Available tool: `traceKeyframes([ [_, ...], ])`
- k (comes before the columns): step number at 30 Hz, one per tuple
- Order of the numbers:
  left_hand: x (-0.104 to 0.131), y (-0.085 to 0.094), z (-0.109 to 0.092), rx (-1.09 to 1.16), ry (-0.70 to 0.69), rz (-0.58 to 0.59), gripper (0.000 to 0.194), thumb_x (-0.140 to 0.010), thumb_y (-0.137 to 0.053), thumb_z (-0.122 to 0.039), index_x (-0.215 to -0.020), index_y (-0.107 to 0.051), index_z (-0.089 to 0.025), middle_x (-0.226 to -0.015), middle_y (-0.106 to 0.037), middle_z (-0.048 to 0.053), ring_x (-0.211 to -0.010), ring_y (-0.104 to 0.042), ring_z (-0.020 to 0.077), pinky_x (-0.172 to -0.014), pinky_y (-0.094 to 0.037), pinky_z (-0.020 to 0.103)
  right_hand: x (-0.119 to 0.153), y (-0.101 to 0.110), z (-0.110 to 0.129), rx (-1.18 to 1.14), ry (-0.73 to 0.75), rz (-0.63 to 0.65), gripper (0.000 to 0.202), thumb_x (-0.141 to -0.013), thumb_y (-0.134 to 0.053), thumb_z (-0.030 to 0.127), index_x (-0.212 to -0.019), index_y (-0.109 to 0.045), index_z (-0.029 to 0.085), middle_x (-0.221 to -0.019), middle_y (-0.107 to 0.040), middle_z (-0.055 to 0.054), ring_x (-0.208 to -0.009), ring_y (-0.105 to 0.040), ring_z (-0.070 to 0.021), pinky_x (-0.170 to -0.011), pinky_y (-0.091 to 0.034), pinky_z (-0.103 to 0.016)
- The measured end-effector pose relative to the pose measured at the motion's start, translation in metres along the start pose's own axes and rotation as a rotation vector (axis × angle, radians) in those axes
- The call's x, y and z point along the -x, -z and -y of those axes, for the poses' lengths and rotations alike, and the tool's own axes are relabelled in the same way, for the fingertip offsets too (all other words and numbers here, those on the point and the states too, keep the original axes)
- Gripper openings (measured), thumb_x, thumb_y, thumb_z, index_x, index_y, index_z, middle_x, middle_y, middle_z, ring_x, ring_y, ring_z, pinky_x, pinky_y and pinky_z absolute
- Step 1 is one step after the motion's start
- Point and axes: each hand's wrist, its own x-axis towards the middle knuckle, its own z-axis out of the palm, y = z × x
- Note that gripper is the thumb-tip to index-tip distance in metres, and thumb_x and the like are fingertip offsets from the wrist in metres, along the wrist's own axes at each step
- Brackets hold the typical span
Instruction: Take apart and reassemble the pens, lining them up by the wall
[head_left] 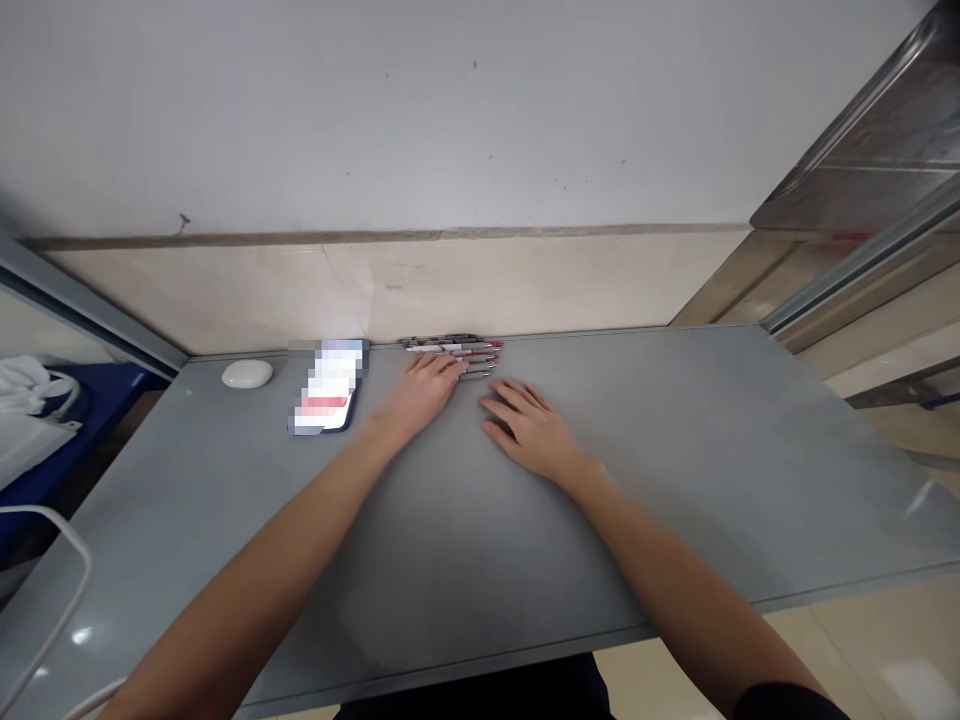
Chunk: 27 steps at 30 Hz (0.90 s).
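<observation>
Several pens [457,347] lie side by side against the wall at the back of the grey table. Their silver tips point right, and some have red parts. My left hand [430,387] rests over the left part of the nearest pens, palm down, with its fingers laid out across them. It hides much of those pens. To the right, my right hand [531,425] lies palm down on the table with its fingers spread and nothing in them. Its fingertips are close to the pen tips, a small gap apart.
Left of the pens lies a phone [330,388] with its screen lit and blurred. Farther left is a white rounded object [247,374]. A white cable [79,560] loops over the table's left side. Metal frame posts [840,270] stand at both sides, and a wall [480,285] bounds the back.
</observation>
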Motion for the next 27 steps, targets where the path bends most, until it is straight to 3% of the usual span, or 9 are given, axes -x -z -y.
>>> traceKeyframes([
  [12, 0.003, -0.013, 0.006, 0.135, -0.009, -0.121, 0.026, -0.095, -0.045, -0.016, -0.108, -0.068, -0.019, -0.11, -0.069, 0.01, -0.108, -0.061, 0.0242, -0.097, -0.048, 0.043, 0.0, -0.001, 0.0, 0.012, 0.005, -0.006, 0.039, -0.098, -0.039, 0.038, -0.129, -0.059, 0.026, -0.143, -0.053, -0.008, -0.136, -0.046, -0.0267, -0.115, -0.035, -0.051],
  [23, 0.019, -0.005, -0.004, 0.179, 0.004, -0.204, 0.026, -0.096, -0.044, -0.018, -0.107, -0.068, -0.019, -0.106, -0.069, 0.01, -0.102, -0.064, 0.0225, -0.096, -0.051, 0.042, 0.001, -0.001, 0.002, 0.044, 0.031, -0.033, 0.037, -0.098, -0.04, 0.036, -0.128, -0.06, 0.025, -0.141, -0.056, -0.007, -0.133, -0.048, -0.0258, -0.115, -0.036, -0.048],
  [27, 0.025, 0.0, -0.01, 0.24, 0.076, -0.253, 0.027, -0.095, -0.045, -0.019, -0.107, -0.068, -0.02, -0.108, -0.069, 0.01, -0.106, -0.064, 0.0228, -0.097, -0.052, 0.042, 0.0, 0.001, 0.002, 0.046, 0.038, -0.047, 0.036, -0.097, -0.043, 0.035, -0.126, -0.061, 0.026, -0.139, -0.058, -0.007, -0.132, -0.05, -0.0254, -0.114, -0.038, -0.047],
])
